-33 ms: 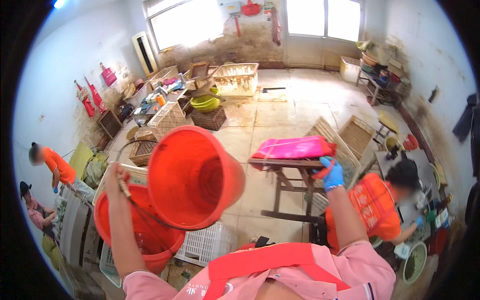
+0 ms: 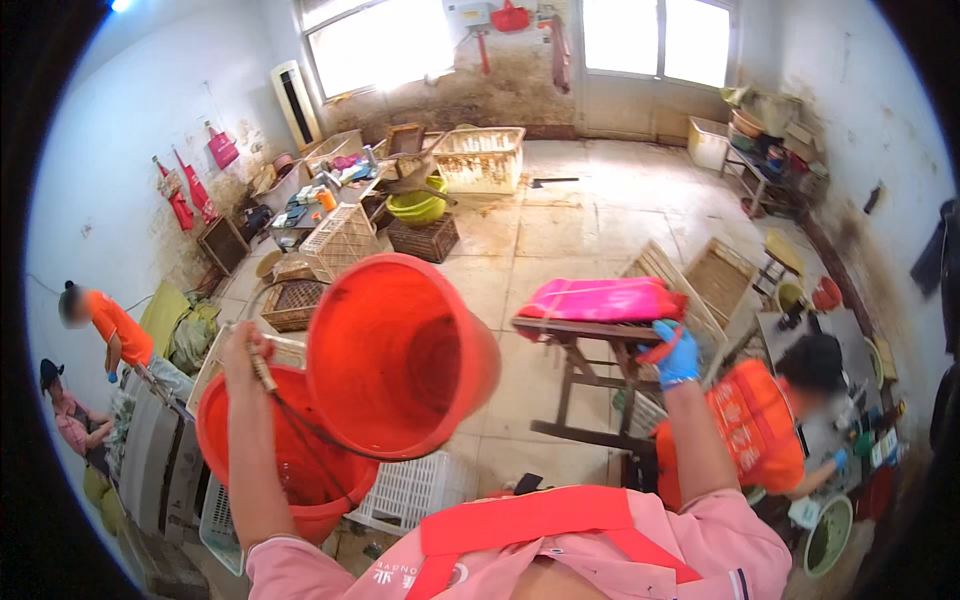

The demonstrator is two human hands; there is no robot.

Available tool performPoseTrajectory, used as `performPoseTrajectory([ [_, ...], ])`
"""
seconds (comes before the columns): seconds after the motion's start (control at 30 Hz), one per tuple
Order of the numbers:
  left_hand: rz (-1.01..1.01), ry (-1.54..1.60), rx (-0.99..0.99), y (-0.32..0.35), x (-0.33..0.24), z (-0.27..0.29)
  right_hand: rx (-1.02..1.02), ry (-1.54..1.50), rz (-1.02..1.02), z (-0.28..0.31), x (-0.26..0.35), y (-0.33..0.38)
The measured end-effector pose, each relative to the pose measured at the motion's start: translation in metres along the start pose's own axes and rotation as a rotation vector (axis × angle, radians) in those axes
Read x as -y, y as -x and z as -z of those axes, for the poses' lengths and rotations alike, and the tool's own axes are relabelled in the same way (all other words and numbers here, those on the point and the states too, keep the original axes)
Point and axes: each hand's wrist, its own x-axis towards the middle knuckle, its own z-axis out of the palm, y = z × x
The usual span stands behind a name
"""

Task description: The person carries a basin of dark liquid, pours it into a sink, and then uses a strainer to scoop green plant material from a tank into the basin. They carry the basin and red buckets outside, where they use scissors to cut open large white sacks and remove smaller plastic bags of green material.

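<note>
My left hand (image 2: 248, 358) is bare and closed round the tan grip of a dark bucket handle. From it hangs a red bucket (image 2: 400, 355), tilted so that its inside shows with nothing in it. A second red bucket (image 2: 345, 508) is just below and behind my left forearm, partly covered by it. My right hand (image 2: 674, 357), in a blue glove, is closed on a red strap at the edge of a dark folding stool (image 2: 575, 385). A bright pink cushion (image 2: 600, 297) lies tied on the stool's top, which is lifted at a slant.
Near the buckets lies a white plastic crate (image 2: 405, 492). At right a person in an orange vest (image 2: 750, 420) bends over a work table (image 2: 825, 350). Wooden crates (image 2: 722, 275) lean behind the stool. Two people (image 2: 115, 330) work at the far left. A white tub (image 2: 480, 165) stands at the back.
The whole scene has shifted slightly to the right in the picture. Both hands keep their holds on the bucket handle and the stool's strap.
</note>
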Motion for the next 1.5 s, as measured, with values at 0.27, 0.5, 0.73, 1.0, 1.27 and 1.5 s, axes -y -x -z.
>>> performPoseTrajectory([
  [0.27, 0.087, 0.001, 0.145, -0.129, 0.058, -0.169, -0.225, 0.134, 0.241, 0.009, 0.051, -0.132],
  [0.5, 0.087, -0.121, 0.17, -0.248, 0.137, -0.276, -0.209, 0.165, 0.446, 0.034, 0.077, -0.276],
  [0.73, 0.084, -0.087, 0.149, -0.363, 0.184, -0.405, -0.391, 0.19, 0.399, 0.026, 0.074, -0.433],
  [1.0, 0.138, -0.044, 0.171, -0.515, 0.294, -0.562, -0.426, 0.112, 0.356, 0.077, 0.04, -0.591],
  [1.27, 0.251, -0.034, 0.315, -0.67, 0.421, -0.746, -0.793, 0.127, 0.502, 0.046, 0.013, -0.699],
  [1.5, 0.323, -0.047, 0.437, -0.77, 0.523, -0.92, -0.905, 0.164, 0.529, 0.049, 0.048, -0.789],
])
